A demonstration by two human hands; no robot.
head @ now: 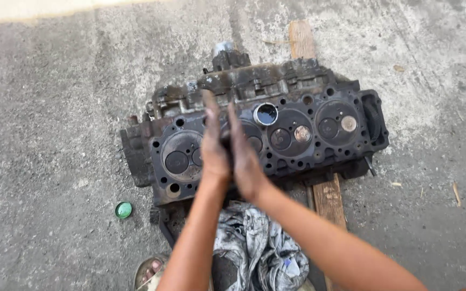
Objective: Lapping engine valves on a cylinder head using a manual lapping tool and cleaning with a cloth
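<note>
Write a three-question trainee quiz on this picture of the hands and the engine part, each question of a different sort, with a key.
1. True or false: the left hand and right hand are pressed palm to palm over the cylinder head.
2. What colour is the bottle cap? A red, B green, C white.
3. What lies on the ground between the forearms?

Key: 1 true. 2 B. 3 a dirty rag.
</note>
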